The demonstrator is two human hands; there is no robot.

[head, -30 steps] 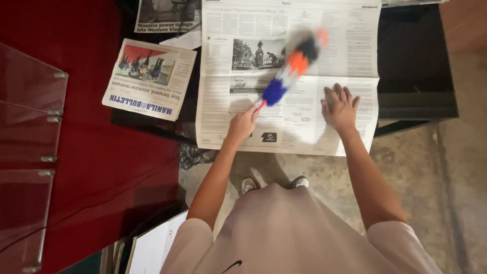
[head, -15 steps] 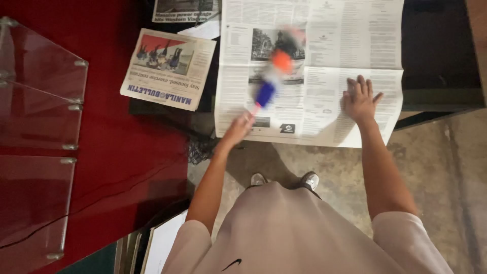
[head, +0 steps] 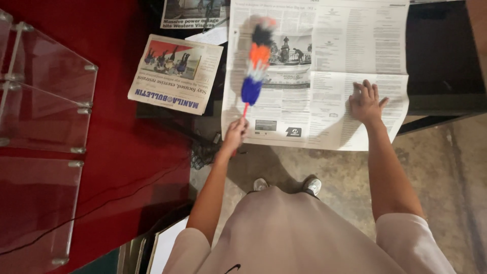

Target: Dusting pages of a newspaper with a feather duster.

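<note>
A folded paper (head: 175, 74) lies left of the open newspaper (head: 324, 76); the left hand (head: 236, 133) is clenched round the duster (head: 255, 61) handle at the newspaper's near-left edge, its long axis pointing away over the page; the right hand (head: 366, 101) presses flat, fingers spread, on the newspaper's near-right part.

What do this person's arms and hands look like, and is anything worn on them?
Both arms are bare from the short sleeves down. The sleeves are a pale beige-grey, part of the same loose top that covers the body. The left hand and the right hand have no gloves, and no watch, ring or bracelet shows on either wrist or finger. No markings are visible on the arms.
</note>
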